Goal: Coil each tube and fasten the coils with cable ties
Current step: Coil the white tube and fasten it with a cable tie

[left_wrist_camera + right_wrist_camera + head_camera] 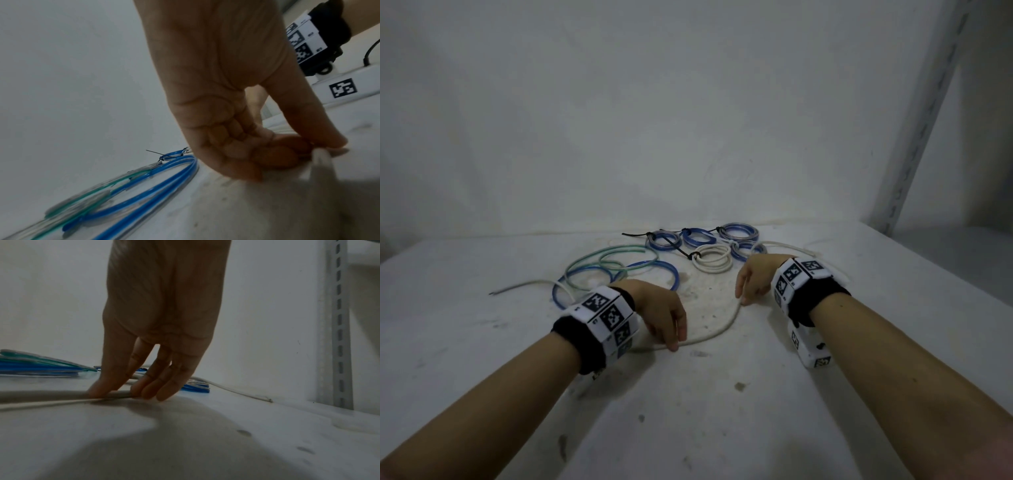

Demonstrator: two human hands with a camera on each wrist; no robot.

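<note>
Both hands — left hand (661,317), right hand (752,278) — pinch white tube (722,329) (uncoiled)

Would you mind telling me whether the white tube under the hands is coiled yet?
Not coiled. The white tube lies in one open curve on the table between the left hand and right hand, with no cable tie.

Both hands are down on the white worktop (722,394), each on a loose white tube (717,331) that curves between them. The left hand (661,317) touches its near end; the right hand (753,277) pinches it farther back. Behind lie uncoiled green (616,257) and blue tubes (654,265), a tied white coil (711,262), and tied blue coils (738,232).
</note>
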